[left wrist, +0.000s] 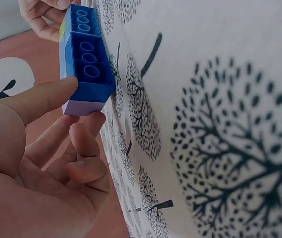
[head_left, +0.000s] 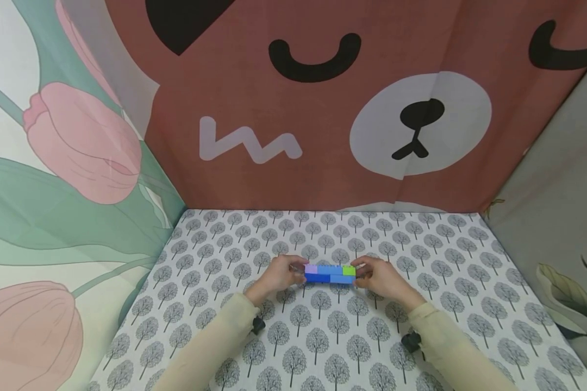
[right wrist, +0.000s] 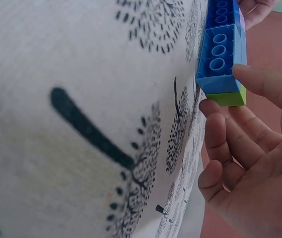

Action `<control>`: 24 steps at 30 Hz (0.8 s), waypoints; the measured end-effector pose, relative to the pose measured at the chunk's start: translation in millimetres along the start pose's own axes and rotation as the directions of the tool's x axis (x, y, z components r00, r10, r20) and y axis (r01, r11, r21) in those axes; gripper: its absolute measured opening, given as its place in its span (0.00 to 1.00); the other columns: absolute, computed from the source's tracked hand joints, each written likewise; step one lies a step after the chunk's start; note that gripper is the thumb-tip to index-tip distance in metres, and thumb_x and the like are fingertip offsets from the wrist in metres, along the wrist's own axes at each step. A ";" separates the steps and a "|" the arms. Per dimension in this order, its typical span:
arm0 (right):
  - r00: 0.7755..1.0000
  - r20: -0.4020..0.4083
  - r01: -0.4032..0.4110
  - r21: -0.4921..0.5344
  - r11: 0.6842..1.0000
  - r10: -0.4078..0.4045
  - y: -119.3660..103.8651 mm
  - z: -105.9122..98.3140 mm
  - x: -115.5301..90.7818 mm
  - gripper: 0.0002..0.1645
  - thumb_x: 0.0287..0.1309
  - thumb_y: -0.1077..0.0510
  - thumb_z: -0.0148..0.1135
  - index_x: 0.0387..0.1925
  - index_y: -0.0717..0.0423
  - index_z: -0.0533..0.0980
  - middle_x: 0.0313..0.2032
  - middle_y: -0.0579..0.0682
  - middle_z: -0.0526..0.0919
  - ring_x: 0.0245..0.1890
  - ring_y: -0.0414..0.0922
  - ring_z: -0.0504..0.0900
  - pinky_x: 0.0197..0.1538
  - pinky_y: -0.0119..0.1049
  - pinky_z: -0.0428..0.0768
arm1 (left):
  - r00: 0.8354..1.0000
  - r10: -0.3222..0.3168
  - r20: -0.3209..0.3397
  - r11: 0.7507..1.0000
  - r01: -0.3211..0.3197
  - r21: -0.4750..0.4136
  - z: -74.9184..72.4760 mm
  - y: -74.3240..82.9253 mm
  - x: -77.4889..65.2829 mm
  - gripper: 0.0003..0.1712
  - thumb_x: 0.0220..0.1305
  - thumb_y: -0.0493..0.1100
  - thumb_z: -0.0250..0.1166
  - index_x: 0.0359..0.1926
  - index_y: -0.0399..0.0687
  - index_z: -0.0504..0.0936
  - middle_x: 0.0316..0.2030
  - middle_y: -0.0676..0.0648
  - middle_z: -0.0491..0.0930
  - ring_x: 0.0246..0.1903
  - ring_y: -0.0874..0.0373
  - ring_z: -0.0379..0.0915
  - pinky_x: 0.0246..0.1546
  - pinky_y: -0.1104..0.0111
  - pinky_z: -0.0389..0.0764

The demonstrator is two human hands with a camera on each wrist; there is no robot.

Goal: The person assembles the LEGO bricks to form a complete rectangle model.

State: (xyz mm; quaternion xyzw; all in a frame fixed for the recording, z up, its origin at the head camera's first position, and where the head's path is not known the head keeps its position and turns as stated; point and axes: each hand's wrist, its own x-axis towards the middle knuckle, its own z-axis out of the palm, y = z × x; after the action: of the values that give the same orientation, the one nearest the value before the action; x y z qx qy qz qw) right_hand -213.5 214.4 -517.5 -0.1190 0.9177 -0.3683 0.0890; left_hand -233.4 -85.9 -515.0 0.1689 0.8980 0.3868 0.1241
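Observation:
Two layers of toy building bricks form a short bar (head_left: pixel 330 275) held between both hands over the cloth. One layer joins a dark blue brick (left wrist: pixel 95 91) to a light blue brick (right wrist: pixel 220 83). The other layer has a lilac brick (head_left: pixel 311 269), a blue stretch in the middle and a lime green brick (head_left: pixel 349 270). My left hand (head_left: pixel 281 274) pinches the lilac and dark blue end between thumb and fingertips. At the lime green end, my right hand (head_left: pixel 383 278) pinches likewise. Both wrist views show the hollow underside with its round tubes.
A white cloth (head_left: pixel 318 342) printed with grey trees covers the table. Behind it hangs a brown bear-face curtain (head_left: pixel 254 184); a tulip-print curtain (head_left: pixel 85 146) borders the left, and a pale leaf-print one (head_left: pixel 553 195) the right.

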 end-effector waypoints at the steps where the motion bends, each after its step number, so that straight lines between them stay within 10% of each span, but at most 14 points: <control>1: 1.000 0.002 -0.003 -0.002 1.000 0.003 0.3 0.2 0.2 0.28 0.52 0.57 0.75 0.55 0.50 0.78 0.41 0.47 0.88 0.40 0.42 0.84 0.41 0.38 0.83 | 1.000 0.000 0.003 1.000 0.000 0.001 -0.1 -0.1 0.2 0.29 0.54 0.40 0.75 0.59 0.50 0.81 0.47 0.48 0.87 0.42 0.56 0.82 0.44 0.65 0.83; 24: 1.000 0.007 -0.025 -0.012 1.000 0.025 2.7 2.2 3.4 0.27 0.55 0.57 0.73 0.57 0.53 0.78 0.43 0.49 0.88 0.41 0.43 0.83 0.44 0.41 0.82 | 0.998 -0.053 0.043 0.998 0.055 -0.039 -0.7 -4.1 3.7 0.28 0.58 0.41 0.73 0.61 0.52 0.80 0.48 0.48 0.87 0.46 0.54 0.83 0.47 0.63 0.84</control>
State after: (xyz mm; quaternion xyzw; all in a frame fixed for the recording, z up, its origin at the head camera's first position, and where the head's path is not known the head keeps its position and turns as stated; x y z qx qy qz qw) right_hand -216.7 213.9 -521.2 -0.1093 0.9210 -0.3613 0.0961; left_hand -237.9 -87.5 -517.8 0.1499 0.8915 0.3978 0.1566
